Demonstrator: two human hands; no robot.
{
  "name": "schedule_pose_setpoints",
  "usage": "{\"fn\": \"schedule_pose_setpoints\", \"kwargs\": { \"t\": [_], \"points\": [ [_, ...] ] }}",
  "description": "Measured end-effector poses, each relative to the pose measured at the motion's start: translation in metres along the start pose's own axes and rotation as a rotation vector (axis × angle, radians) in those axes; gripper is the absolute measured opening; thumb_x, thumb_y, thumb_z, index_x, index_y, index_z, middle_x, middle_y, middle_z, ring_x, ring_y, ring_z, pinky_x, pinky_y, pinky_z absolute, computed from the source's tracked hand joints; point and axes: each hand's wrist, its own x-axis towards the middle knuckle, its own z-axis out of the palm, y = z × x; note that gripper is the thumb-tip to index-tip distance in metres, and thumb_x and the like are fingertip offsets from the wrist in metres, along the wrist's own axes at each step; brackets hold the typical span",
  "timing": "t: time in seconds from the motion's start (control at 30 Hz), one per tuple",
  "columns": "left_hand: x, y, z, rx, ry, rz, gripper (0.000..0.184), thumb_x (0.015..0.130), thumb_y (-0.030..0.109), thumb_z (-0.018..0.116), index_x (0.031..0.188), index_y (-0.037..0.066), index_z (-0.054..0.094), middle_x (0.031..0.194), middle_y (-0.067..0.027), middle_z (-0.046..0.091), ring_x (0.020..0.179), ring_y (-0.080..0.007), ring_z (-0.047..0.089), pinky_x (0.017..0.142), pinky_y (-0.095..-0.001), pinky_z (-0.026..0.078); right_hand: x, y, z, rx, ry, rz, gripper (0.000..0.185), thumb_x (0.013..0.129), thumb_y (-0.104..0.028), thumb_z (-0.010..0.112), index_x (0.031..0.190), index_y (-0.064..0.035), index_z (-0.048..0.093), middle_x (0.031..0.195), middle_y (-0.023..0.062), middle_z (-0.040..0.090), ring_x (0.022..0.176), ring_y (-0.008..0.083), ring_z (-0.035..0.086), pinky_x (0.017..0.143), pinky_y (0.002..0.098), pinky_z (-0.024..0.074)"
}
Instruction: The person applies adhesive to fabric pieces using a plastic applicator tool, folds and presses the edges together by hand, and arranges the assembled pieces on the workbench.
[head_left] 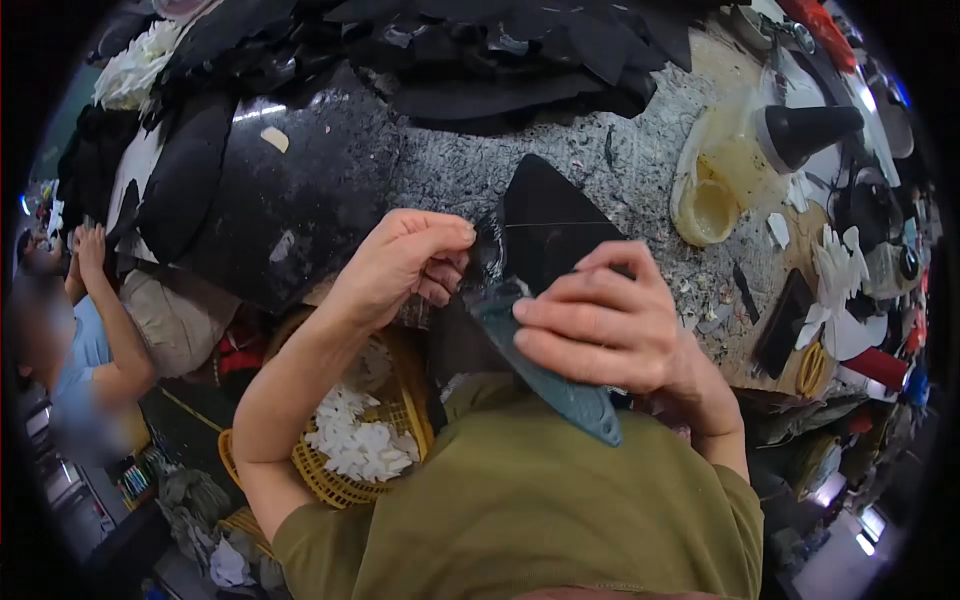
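Observation:
A dark pointed piece (550, 215) with a thin light line across it lies on the rough grey worktop in front of me. Below it, a translucent bluish-grey strip (560, 390) slants down toward my shirt. My right hand (605, 325) is closed around the upper part of this strip, its fingers bent over it. At the left edge of the dark piece, my left hand (410, 262) pinches with thumb and forefinger beside a shiny, clear film-like part (490, 245). Whatever lies between those fingertips is too small to make out.
Black sheets (520, 60) are heaped at the back. A glue-stained container (708, 210) and a dark cone (810, 135) stand at right, near a dark phone-like slab (785, 322). A yellow basket (415, 390) holds white pieces. Another person (90, 350) is at far left.

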Motion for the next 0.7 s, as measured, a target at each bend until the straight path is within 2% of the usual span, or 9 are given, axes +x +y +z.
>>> {"fn": "schedule_pose_setpoints", "kwargs": {
  "t": [0.13, 0.2, 0.27, 0.4, 0.47, 0.5, 0.57, 0.67, 0.7],
  "points": [
    [0.001, -0.003, -0.003, -0.051, -0.028, 0.016, 0.022, 0.090, 0.019, 0.060, 0.070, 0.011, 0.058, 0.066, 0.0038, 0.054, 0.054, -0.0036, 0.049, 0.048, -0.0174, 0.040, -0.008, -0.008, -0.004, 0.176, 0.035, 0.060, 0.021, 0.073, -0.015, 0.071, 0.092, -0.0095, 0.067, 0.093, 0.0029, 0.069, 0.075, 0.0148, 0.062, 0.075, 0.0329, 0.0446],
    [-0.002, -0.004, -0.003, -0.046, 0.003, 0.037, 0.023, 0.091, 0.019, 0.059, 0.070, 0.011, 0.058, 0.066, 0.0046, 0.054, 0.054, -0.0029, 0.048, 0.047, -0.0169, 0.039, -0.009, -0.002, 0.002, 0.077, 0.208, 0.166, 0.027, 0.071, -0.018, 0.070, 0.097, -0.0081, 0.069, 0.095, 0.0056, 0.070, 0.075, 0.0169, 0.062, 0.075, 0.0349, 0.0440],
    [-0.003, -0.005, -0.010, -0.062, -0.007, 0.077, 0.023, 0.091, 0.020, 0.059, 0.070, 0.012, 0.058, 0.065, 0.0057, 0.053, 0.054, -0.0020, 0.047, 0.046, -0.0166, 0.037, -0.015, -0.005, 0.013, 0.098, 0.076, 0.125, 0.026, 0.075, -0.018, 0.068, 0.099, -0.0075, 0.068, 0.097, 0.0054, 0.069, 0.078, 0.0180, 0.063, 0.077, 0.0359, 0.0441],
    [-0.006, -0.011, -0.013, -0.021, 0.065, 0.110, 0.019, 0.094, 0.020, 0.056, 0.078, 0.011, 0.060, 0.064, 0.0079, 0.050, 0.054, -0.0004, 0.044, 0.046, -0.0155, 0.034, -0.036, -0.012, 0.024, 0.456, 0.133, 0.230, 0.020, 0.079, -0.010, 0.067, 0.099, -0.0073, 0.068, 0.097, 0.0062, 0.070, 0.081, 0.0166, 0.065, 0.079, 0.0338, 0.0449],
    [-0.005, -0.018, -0.019, 0.013, 0.056, 0.161, 0.016, 0.095, 0.019, 0.054, 0.085, 0.009, 0.062, 0.068, 0.0090, 0.051, 0.058, 0.0009, 0.045, 0.047, -0.0145, 0.034, -0.046, -0.003, 0.022, 0.582, 0.287, 0.423, 0.014, 0.081, 0.000, 0.064, 0.095, -0.0022, 0.067, 0.088, 0.0076, 0.069, 0.075, 0.0176, 0.064, 0.071, 0.0315, 0.0449],
    [-0.005, -0.018, -0.024, 0.069, 0.078, 0.217, 0.016, 0.096, 0.018, 0.053, 0.089, 0.008, 0.063, 0.072, 0.0093, 0.053, 0.061, 0.0016, 0.046, 0.048, -0.0139, 0.034, -0.042, -0.010, 0.029, 0.667, 0.584, 0.643, 0.010, 0.086, 0.002, 0.058, 0.091, 0.0002, 0.067, 0.084, 0.0075, 0.068, 0.072, 0.0116, 0.060, 0.065, 0.0268, 0.0433],
    [-0.012, -0.014, -0.018, 0.083, 0.058, 0.281, 0.018, 0.097, 0.015, 0.052, 0.102, 0.003, 0.064, 0.081, 0.0073, 0.059, 0.068, 0.0012, 0.050, 0.055, -0.0136, 0.039, -0.029, -0.013, 0.022, 0.696, 0.723, 0.973, 0.009, 0.090, -0.005, 0.062, 0.089, 0.0023, 0.067, 0.077, 0.0063, 0.067, 0.066, 0.0058, 0.056, 0.056, 0.0224, 0.0413],
    [-0.017, -0.016, -0.013, 0.026, -0.005, 0.265, 0.023, 0.097, 0.014, 0.050, 0.109, -0.001, 0.063, 0.081, 0.0043, 0.061, 0.067, -0.0005, 0.052, 0.060, -0.0146, 0.042, -0.016, 0.005, 0.023, 0.601, 0.599, 0.960, 0.016, 0.088, -0.011, 0.067, 0.078, 0.0018, 0.067, 0.068, 0.0033, 0.066, 0.057, 0.0079, 0.055, 0.052, 0.0243, 0.0415],
    [-0.018, -0.017, -0.010, -0.013, 0.007, 0.245, 0.022, 0.097, 0.013, 0.050, 0.108, -0.001, 0.063, 0.081, 0.0035, 0.062, 0.066, -0.0009, 0.053, 0.060, -0.0151, 0.043, -0.013, 0.011, 0.034, 0.506, 0.568, 0.836, 0.017, 0.086, -0.012, 0.070, 0.078, 0.0021, 0.067, 0.065, 0.0061, 0.064, 0.056, 0.0110, 0.055, 0.053, 0.0253, 0.0416]
  ]
}}
